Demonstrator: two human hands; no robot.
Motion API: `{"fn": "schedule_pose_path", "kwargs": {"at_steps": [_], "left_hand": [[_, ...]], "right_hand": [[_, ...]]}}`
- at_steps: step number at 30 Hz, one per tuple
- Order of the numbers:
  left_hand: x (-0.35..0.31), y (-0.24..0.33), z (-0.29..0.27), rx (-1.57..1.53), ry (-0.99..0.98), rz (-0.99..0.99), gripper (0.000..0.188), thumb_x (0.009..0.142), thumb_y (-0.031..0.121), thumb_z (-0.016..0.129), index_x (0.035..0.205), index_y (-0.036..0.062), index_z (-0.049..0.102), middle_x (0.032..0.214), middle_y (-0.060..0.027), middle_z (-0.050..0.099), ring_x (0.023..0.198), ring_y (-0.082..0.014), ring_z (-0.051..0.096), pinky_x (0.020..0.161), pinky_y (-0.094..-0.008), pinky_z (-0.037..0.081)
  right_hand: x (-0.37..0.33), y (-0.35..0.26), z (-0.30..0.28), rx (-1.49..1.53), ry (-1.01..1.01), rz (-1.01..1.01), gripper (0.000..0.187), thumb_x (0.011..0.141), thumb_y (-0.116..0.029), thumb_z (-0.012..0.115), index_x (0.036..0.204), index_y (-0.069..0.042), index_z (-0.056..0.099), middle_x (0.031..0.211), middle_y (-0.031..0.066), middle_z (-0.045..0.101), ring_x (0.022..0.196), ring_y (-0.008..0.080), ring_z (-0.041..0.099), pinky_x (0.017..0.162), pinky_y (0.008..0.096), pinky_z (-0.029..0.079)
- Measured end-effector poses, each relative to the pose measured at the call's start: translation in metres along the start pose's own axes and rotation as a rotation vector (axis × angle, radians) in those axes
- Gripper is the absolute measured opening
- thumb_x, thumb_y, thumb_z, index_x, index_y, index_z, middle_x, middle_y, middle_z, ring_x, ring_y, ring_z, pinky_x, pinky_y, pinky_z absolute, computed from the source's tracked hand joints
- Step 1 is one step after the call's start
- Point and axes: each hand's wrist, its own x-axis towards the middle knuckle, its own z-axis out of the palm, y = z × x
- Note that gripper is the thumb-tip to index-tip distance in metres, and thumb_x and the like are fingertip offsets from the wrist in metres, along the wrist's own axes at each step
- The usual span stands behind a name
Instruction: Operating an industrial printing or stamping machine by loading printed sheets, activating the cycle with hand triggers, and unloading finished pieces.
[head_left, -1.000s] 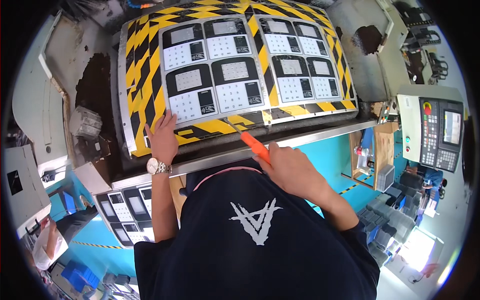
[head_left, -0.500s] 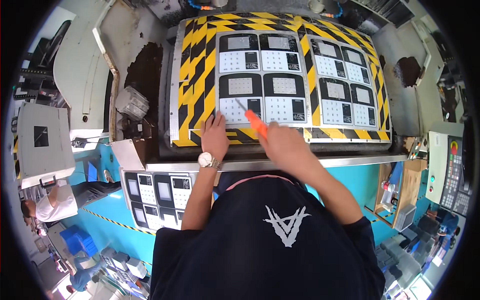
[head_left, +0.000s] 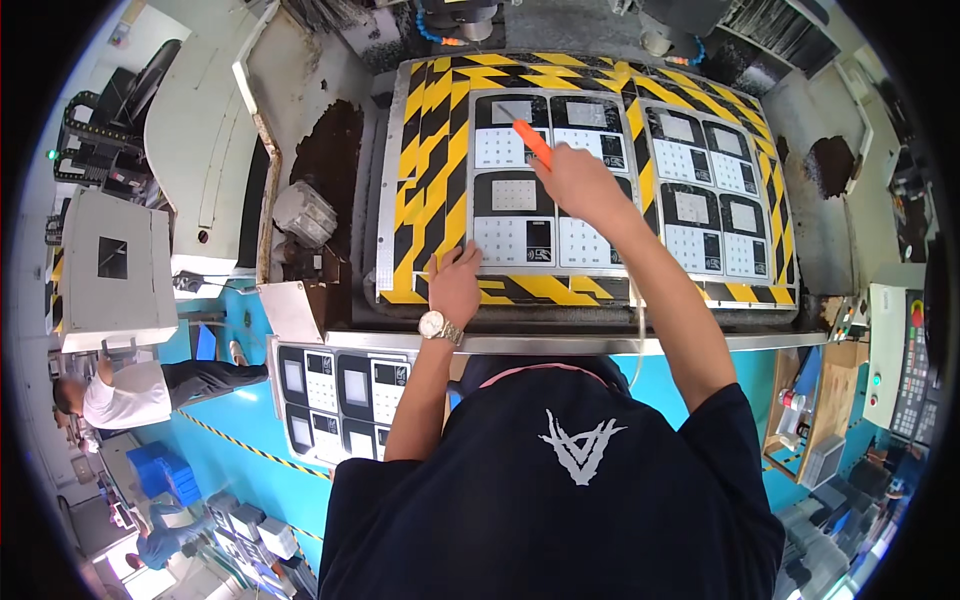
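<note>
The orange-handled tool [head_left: 533, 144] in your right hand [head_left: 585, 185] has moved from the lower-left panel up to the upper-left panel [head_left: 490, 149], its thin tip over that panel's pale window; you cannot tell whether it touches. Your right fingers are clamped around the handle. Your left hand [head_left: 456, 288] stays at the lower-left corner of the lower-left panel [head_left: 496, 240], fingers slightly apart and laid on its edge.

Each flat panel has a black upper part with a rounded top, a rectangular pale window, a white keypad field of small printed characters and a dark block with a pictogram. Eight lie in two groups, framed by glossy yellow-and-black striped tape [head_left: 420, 200] on the machine bed.

You wear a metal-banded watch [head_left: 437, 325] at your left wrist, beside a smooth metal rail [head_left: 560, 345]. More panels [head_left: 350, 387] lie below it. A button-covered control panel [head_left: 908, 350] stands far right.
</note>
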Motion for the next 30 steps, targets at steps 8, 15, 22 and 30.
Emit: {"fn": "schedule_pose_path", "kwargs": {"at_steps": [8,15,22,30], "left_hand": [[0.000,-0.002,0.003,0.011,-0.027,-0.015,0.049,0.088,0.003,0.059,0.135,0.0149,0.065,0.146,0.0015,0.061,0.132,-0.0257,0.055,0.121,-0.0621,0.024],[0.001,0.004,0.000,0.061,-0.053,-0.032,0.052,0.082,0.000,0.061,0.131,0.0155,0.068,0.145,0.0019,0.062,0.133,-0.0256,0.055,0.120,-0.0733,0.007],[-0.002,0.000,0.004,0.012,-0.038,-0.054,0.055,0.082,0.000,0.061,0.135,0.0168,0.066,0.148,0.0032,0.060,0.137,-0.0248,0.052,0.120,-0.0734,0.008],[-0.007,0.001,0.006,0.052,-0.072,-0.032,0.059,0.083,0.004,0.061,0.141,0.0153,0.059,0.155,0.0021,0.052,0.142,-0.0247,0.047,0.118,-0.0749,0.012]], "right_hand": [[-0.149,0.052,-0.017,-0.186,-0.481,0.045,0.041,0.104,-0.036,0.055,0.102,0.004,0.064,0.091,0.0237,0.071,0.085,0.0416,0.072,0.076,0.0531,0.057],[-0.070,0.090,-0.006,-0.108,-0.169,0.088,0.047,0.104,-0.041,0.056,0.096,0.005,0.066,0.085,0.0233,0.071,0.076,0.0403,0.072,0.069,0.0508,0.057],[-0.003,0.089,-0.017,0.003,-0.206,0.253,0.048,0.103,-0.039,0.056,0.099,0.007,0.069,0.085,0.0231,0.073,0.065,0.0346,0.073,0.063,0.0468,0.059],[0.012,0.018,0.029,-0.088,-0.099,-0.008,0.042,0.101,-0.037,0.058,0.099,0.002,0.073,0.094,0.0219,0.075,0.088,0.0403,0.074,0.081,0.0520,0.058]]}}
